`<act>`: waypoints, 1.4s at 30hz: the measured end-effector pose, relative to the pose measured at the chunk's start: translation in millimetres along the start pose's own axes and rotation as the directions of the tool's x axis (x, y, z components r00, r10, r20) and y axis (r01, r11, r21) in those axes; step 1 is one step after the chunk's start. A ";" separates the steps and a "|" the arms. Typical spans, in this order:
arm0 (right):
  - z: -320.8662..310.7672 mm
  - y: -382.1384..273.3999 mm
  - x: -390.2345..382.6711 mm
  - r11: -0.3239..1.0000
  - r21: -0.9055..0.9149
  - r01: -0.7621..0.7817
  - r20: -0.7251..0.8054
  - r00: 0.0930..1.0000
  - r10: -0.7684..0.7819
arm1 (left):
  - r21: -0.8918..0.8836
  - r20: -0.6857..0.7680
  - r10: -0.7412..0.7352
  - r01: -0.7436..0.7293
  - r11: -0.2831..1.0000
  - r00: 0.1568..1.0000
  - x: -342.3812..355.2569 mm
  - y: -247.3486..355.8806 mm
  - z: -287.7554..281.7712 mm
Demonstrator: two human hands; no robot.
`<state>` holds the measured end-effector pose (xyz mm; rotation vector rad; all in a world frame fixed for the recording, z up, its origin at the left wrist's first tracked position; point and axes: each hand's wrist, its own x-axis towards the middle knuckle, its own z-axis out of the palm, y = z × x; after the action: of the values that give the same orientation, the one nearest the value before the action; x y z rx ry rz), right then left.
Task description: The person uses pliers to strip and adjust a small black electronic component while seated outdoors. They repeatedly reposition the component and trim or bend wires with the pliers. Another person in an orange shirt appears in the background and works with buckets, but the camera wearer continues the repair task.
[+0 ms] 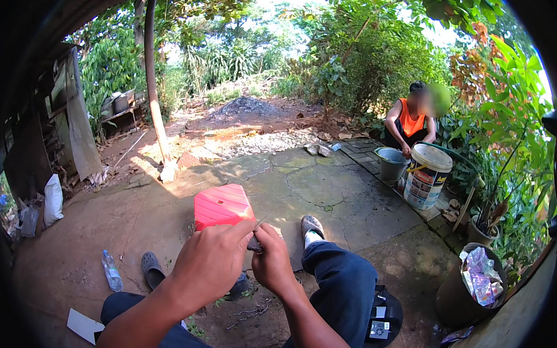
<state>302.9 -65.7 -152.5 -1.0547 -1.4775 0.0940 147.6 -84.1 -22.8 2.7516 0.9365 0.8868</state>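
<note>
My left hand (215, 257) and my right hand (271, 260) meet in front of me, fingers closed. Between them shows a small dark lump (254, 244), mostly hidden by the fingers, so its kind is unclear. A thin sliver, perhaps a stem or twig, pokes up beside the right fingertips. Just beyond the left hand stands a red plastic stool (223, 203) with a ridged top. Below the hands, between my legs, a dark rounded thing (238, 287) is partly covered, with bits of green plant around it.
A clear bottle (112, 270) lies left; a black cap (388, 320) lies by my right leg. At right stand a bin of wrappers (481, 277), a large white bucket (427, 176) and a grey bucket (391, 164), where another person (411, 117) crouches. A pole (153, 86) rises left.
</note>
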 end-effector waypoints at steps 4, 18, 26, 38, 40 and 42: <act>-0.7 2.0 1.1 1.000 -0.001 -0.023 0.035 0.999 0.023 | 0.058 0.034 -0.002 0.000 0.998 0.999 2.0 -2.2 -1.2; 0.5 6.7 0.6 1.000 -0.013 0.006 0.030 1.000 -0.005 | 0.106 0.079 -0.095 0.087 0.991 0.992 2.6 -0.2 -9.0; -5.5 9.4 1.7 0.999 -0.008 -0.033 -0.068 0.997 0.032 | 0.006 -0.169 -0.009 0.011 1.000 0.986 6.1 -12.0 -36.3; 4.7 37.0 -7.4 0.979 -0.002 -0.202 0.022 0.979 0.202 | 0.151 0.159 -0.188 0.164 0.975 0.969 22.6 -113.4 -29.7; 16.4 46.7 -7.1 0.971 0.024 -0.239 0.006 0.971 0.239 | 0.213 0.210 -0.202 0.156 0.964 0.957 19.4 -140.9 -37.0; 19.4 57.7 -9.0 0.950 -0.045 -0.310 0.078 0.946 0.313 | 0.164 0.283 -0.191 0.148 0.975 0.940 19.9 -161.4 -44.1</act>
<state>316.3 -28.2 -199.4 -1.3194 -1.3799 0.3442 50.7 53.7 -20.5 2.7550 1.1916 0.3765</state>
